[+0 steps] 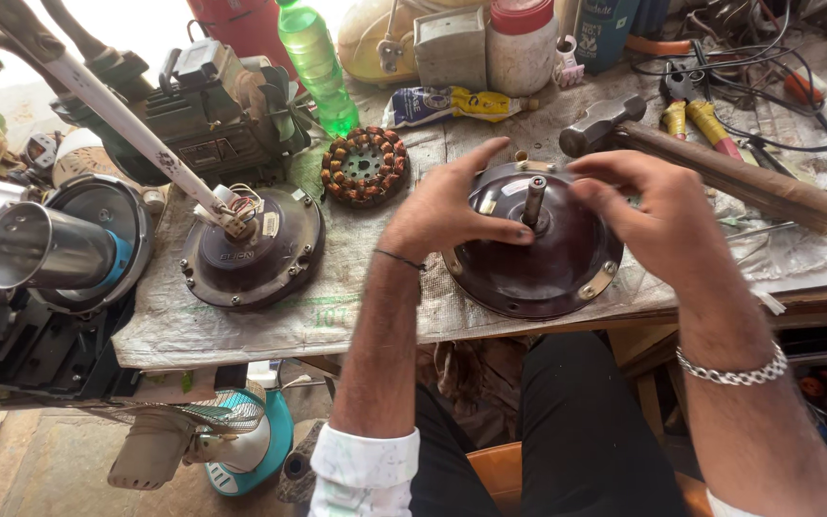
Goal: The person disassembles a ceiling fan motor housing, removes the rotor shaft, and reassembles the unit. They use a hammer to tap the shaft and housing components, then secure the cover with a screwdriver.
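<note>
Head view, left to right: a dark fan motor cover [253, 251] with a pole lies on the cloth-covered bench [241, 325]; behind it a copper-wound coil ring [366, 167] and a green bottle [319, 63]. My left hand [447, 211] rests fingers spread on a maroon motor housing [538, 258] at the bench's front edge, thumb near its upright shaft [534, 199]. My right hand [658, 215] cups the housing's far rim, fingers curled. A hammer [710, 163] lies just behind. I judge I am seating or turning the housing; next calls for a steady two-handed grip.

Motor housing [543, 258] lies between second housing [253, 251] left and hammer [710, 163] right, stator [366, 167] behind
</note>
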